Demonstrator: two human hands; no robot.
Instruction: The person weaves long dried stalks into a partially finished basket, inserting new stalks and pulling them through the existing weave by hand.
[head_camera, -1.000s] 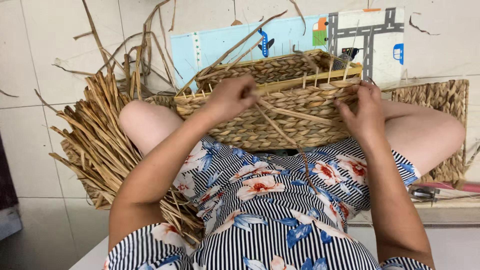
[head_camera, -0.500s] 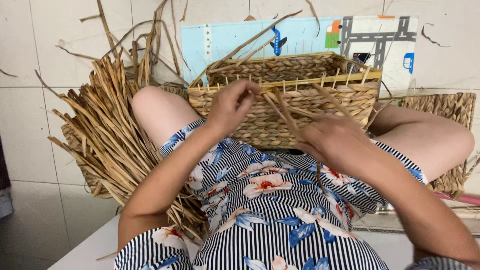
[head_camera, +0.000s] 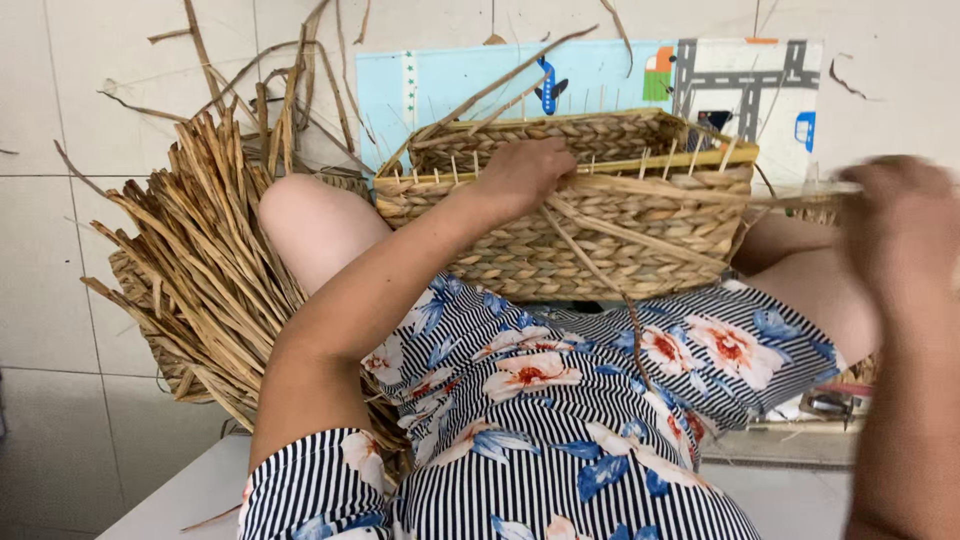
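Note:
A half-woven rectangular straw basket (head_camera: 640, 240) rests on my knees, with thin upright spokes along its rim. My left hand (head_camera: 525, 172) grips the front rim of the basket near its middle, pinching the weave there. My right hand (head_camera: 900, 235) is far out to the right, blurred with motion, closed on a long flat straw strand (head_camera: 650, 190) that runs taut from the rim to it. More loose strands (head_camera: 610, 260) hang across the basket's front.
A big bundle of dried straw (head_camera: 210, 270) lies on my left side over another woven piece. A light blue play mat (head_camera: 600, 80) with a road pattern lies on the tiled floor beyond the basket. Scissors (head_camera: 830, 405) lie at right.
My right hand has swung from the basket's front far out to the right, drawing the strand tight. The left hand stayed on the rim.

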